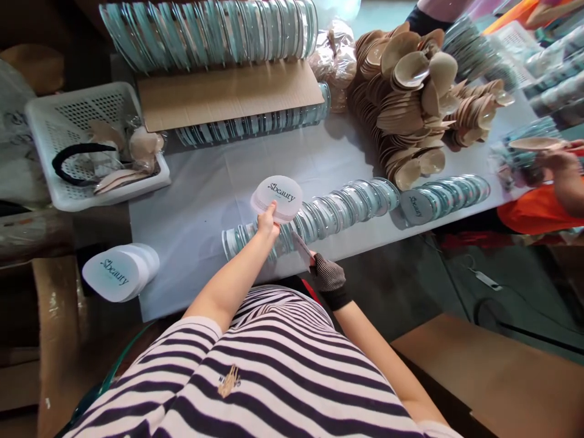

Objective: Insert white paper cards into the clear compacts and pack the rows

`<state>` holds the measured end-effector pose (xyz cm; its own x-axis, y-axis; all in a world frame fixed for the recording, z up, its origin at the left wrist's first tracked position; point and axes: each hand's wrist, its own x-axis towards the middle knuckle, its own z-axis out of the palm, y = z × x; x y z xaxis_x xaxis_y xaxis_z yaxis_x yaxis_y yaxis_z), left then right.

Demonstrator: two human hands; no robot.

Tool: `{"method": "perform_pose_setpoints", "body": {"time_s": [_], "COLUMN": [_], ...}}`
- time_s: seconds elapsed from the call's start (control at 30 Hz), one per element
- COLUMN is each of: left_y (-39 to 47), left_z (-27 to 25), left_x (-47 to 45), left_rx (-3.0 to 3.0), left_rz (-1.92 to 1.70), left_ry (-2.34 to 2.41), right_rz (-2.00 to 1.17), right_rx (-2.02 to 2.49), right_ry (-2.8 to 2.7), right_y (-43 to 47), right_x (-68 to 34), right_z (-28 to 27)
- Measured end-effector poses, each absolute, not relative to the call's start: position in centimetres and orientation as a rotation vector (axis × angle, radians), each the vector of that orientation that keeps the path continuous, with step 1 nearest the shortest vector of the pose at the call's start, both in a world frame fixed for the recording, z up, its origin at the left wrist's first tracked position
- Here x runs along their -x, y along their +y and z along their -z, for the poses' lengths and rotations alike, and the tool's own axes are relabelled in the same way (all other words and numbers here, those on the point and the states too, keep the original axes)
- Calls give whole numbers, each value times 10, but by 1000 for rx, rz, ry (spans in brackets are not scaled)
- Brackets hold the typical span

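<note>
My bare left hand (269, 224) grips a small stack of white rounded cards (276, 199) printed "beauty", thumb on the top one, above a leaning row of clear round plastic cases (347, 207). My right hand (326, 272), in a dark striped glove, pinches a thin pale card (301, 248) seen nearly edge-on. Its far end meets the row of cases; whether it is inside one I cannot tell. Another stack of the printed cards (119, 274) lies at the table's left edge. A shorter row of cases (447, 198), with a printed card showing at its end, lies to the right.
A white basket (45, 140) holds a black headband (68, 164) and beige pieces. Cardboard (228, 94) separates stacked rows of clear cases (210, 33). Beige cups (406, 103) are piled at the back. At right, a co-worker's hand (559, 159) holds a beige piece.
</note>
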<state>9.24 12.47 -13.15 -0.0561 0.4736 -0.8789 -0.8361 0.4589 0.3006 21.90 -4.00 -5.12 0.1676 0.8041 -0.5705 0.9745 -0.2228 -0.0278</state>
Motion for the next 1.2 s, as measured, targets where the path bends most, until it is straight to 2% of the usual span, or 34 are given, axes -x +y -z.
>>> {"method": "perform_pose_setpoints", "body": {"time_s": [0.2, 0.37, 0.53, 0.77, 0.83, 0.97, 1.03, 1.1, 1.2], "left_y": [123, 121, 121, 121, 120, 118, 117, 117, 117], "left_z": [129, 128, 130, 132, 132, 131, 132, 132, 132], "left_x": [-95, -95, -93, -93, -95, -102, -105, -108, -110], "left_rx": [357, 394, 401, 386, 358, 303, 279, 257, 228], "left_rz": [-1129, -1130, -1133, -1149, -1152, -1178, -1186, -1193, -1202], "left_ry": [1215, 1196, 1165, 1184, 1192, 1214, 1235, 1258, 1275], "right_rz": [782, 806, 838, 1102, 1340, 2324, 2491, 2388, 1864], "right_rx": [-2042, -2089, -2135, -2154, -2179, -2296, -2269, -2221, -2240], "right_ry": [1450, 1586, 1568, 1505, 1450, 819, 598, 657, 1025], "right_y": [24, 19, 20, 16, 16, 19, 22, 26, 39], "right_x": [-215, -211, -201, -215, -216, -213, -212, -215, -230], "right_z": [62, 61, 92, 103, 102, 105, 105, 102, 89]}}
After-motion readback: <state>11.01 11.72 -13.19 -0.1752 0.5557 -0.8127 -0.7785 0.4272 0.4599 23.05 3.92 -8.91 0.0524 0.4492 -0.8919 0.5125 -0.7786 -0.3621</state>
